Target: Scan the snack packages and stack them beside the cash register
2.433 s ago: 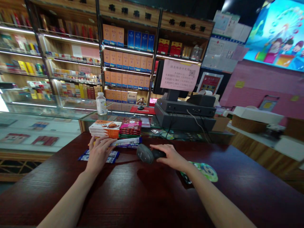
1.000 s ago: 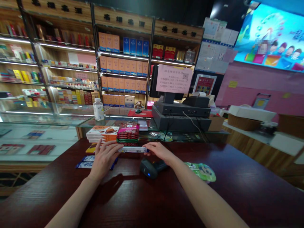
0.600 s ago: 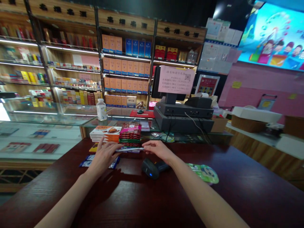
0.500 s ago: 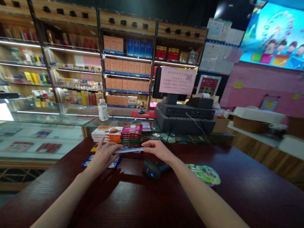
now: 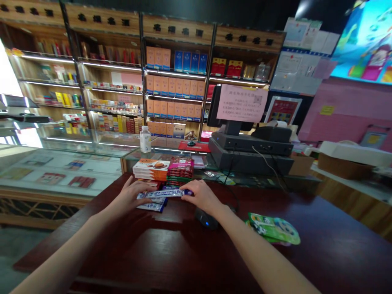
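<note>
Both my hands hold a long blue and white snack packet (image 5: 163,193) just above the dark wooden counter (image 5: 183,253). My left hand (image 5: 132,194) grips its left end, fingers curled over it. My right hand (image 5: 200,196) pinches its right end. Under the packet lie more blue packets (image 5: 150,206). A black barcode scanner (image 5: 206,219) with a blue light lies just below my right wrist. Behind the packet stand a stack of orange and white boxes (image 5: 151,168) and a stack of pink and red packets (image 5: 180,172).
A green round-edged packet (image 5: 273,229) lies on the counter to the right. A till with a screen and a pink notice (image 5: 241,103) stands behind. A plastic bottle (image 5: 145,139) is on the glass display case (image 5: 61,161). Shelves of boxed goods fill the back wall.
My right hand left the scanner and took the packet's right end. Both hands carried the packet a little toward the blue packets. The view has swung left.
</note>
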`<state>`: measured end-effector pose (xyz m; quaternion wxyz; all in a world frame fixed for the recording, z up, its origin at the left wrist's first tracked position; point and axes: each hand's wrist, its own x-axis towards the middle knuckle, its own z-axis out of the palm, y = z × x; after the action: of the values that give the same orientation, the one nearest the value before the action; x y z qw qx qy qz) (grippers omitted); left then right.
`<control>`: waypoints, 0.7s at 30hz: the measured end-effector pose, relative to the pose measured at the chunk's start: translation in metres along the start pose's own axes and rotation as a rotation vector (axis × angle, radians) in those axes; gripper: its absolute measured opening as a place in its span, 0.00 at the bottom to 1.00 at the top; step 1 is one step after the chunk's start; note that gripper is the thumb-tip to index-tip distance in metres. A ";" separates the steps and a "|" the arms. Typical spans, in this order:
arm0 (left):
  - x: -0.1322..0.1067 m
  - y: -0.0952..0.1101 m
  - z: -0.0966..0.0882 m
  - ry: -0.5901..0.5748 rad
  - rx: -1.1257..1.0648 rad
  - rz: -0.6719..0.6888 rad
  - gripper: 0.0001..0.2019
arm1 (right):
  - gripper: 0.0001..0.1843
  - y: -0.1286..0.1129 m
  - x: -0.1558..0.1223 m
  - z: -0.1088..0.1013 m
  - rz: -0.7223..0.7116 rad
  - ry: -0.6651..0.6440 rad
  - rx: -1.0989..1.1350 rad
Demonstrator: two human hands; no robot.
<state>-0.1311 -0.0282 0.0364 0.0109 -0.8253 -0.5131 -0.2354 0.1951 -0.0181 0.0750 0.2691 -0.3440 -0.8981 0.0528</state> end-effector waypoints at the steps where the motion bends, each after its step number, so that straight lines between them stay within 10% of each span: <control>1: -0.003 -0.004 -0.002 -0.009 -0.007 -0.035 0.18 | 0.13 -0.005 0.003 0.004 0.002 -0.003 -0.032; 21: -0.039 -0.060 0.011 -0.051 0.088 -0.260 0.16 | 0.12 -0.049 0.029 0.091 0.136 -0.122 -0.208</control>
<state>-0.1924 -0.0294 -0.0027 0.0033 -0.7562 -0.6258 -0.1911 0.1011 -0.0285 0.0248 0.1727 -0.4260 -0.8881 -0.0016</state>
